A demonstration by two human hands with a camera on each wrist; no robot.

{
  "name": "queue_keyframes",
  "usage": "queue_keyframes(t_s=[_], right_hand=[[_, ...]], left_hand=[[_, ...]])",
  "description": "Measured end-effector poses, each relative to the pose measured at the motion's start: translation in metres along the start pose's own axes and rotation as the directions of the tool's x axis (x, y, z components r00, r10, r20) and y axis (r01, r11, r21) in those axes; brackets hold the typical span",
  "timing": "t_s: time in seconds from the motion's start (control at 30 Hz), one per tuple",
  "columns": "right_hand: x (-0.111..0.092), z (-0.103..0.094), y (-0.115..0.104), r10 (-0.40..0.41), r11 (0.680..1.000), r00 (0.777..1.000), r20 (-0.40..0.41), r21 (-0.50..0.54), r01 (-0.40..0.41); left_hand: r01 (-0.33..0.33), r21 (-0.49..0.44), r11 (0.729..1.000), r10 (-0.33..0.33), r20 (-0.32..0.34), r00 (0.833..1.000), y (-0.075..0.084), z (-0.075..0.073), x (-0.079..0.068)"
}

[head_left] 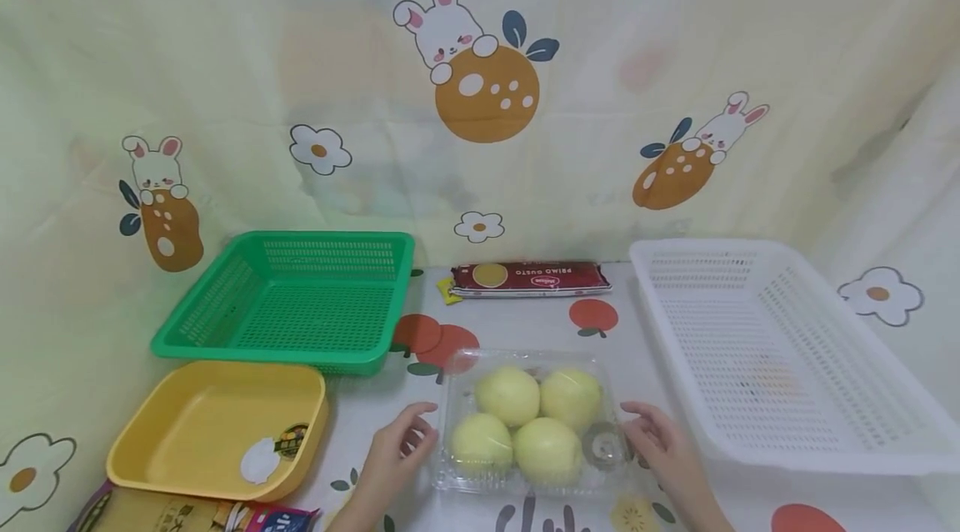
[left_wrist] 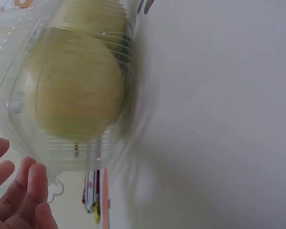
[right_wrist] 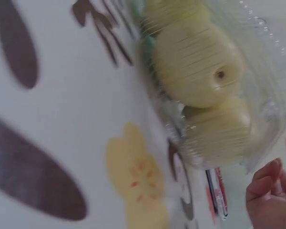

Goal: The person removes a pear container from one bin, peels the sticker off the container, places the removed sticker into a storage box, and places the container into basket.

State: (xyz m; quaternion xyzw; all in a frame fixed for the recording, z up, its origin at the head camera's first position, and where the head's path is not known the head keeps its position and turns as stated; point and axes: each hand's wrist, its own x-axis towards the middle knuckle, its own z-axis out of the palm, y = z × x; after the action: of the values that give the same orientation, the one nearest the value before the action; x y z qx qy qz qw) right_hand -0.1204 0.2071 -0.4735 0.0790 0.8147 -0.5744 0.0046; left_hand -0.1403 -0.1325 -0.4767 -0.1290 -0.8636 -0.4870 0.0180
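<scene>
A clear plastic clamshell box (head_left: 525, 478) with several pale yellow round fruits (head_left: 547, 450), pears or apples, sits on the table in front of me. Its lid looks closed. My left hand (head_left: 397, 449) is at the box's left side, fingers loosely bent and holding nothing. In the left wrist view, its fingertips (left_wrist: 37, 179) are close to the box rim; I cannot tell whether they touch. On the box's other side, my right hand (head_left: 663, 449) has relaxed, slightly curled fingers. The right wrist view shows these fingertips (right_wrist: 271, 169) near the box's corner, nothing between them.
To the left stand a green basket (head_left: 386, 348) and a yellow tray (head_left: 202, 424), with a colourful package (head_left: 180, 513) in front. Behind the box lies a dark red packet (head_left: 532, 278) beside a small yellow piece (head_left: 447, 290). A large white basket (head_left: 750, 382) occupies the right.
</scene>
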Motion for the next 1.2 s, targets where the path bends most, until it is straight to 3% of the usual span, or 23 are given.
queue_keyframes(t_s=[0.17,0.3,0.4,0.47,0.7,0.93,1.2], right_hand=[[-0.002,0.004,0.012,-0.077,0.996,0.997,0.018,0.054,0.076],[-0.004,0.005,0.014,-0.034,0.997,0.996,0.086,-0.062,0.039],[-0.006,0.007,0.015,0.064,0.986,0.989,0.13,-0.162,-0.042],[-0.008,0.01,0.016,0.057,0.977,0.99,0.132,-0.213,-0.028],[-0.009,0.016,0.014,-0.033,0.95,0.99,0.134,-0.303,0.072],[-0.007,0.013,0.01,-0.1,0.902,0.988,0.121,-0.408,0.141],[-0.009,0.012,0.002,-0.16,0.869,0.98,0.118,-0.455,0.196]], left_hand=[[0.06,-0.04,0.997,-0.058,0.051,0.997,-0.004,0.004,-0.003],[0.154,-0.096,0.983,-0.143,0.111,0.983,-0.007,0.01,-0.007],[0.211,-0.13,0.969,-0.188,0.168,0.968,-0.006,0.016,-0.01],[0.226,-0.151,0.962,-0.195,0.193,0.962,-0.006,0.019,-0.012],[0.196,-0.152,0.969,-0.167,0.182,0.969,-0.004,0.023,-0.014],[0.108,-0.119,0.987,-0.087,0.169,0.982,-0.003,0.017,-0.011],[0.128,-0.098,0.987,-0.104,0.214,0.971,0.001,0.011,-0.009]])
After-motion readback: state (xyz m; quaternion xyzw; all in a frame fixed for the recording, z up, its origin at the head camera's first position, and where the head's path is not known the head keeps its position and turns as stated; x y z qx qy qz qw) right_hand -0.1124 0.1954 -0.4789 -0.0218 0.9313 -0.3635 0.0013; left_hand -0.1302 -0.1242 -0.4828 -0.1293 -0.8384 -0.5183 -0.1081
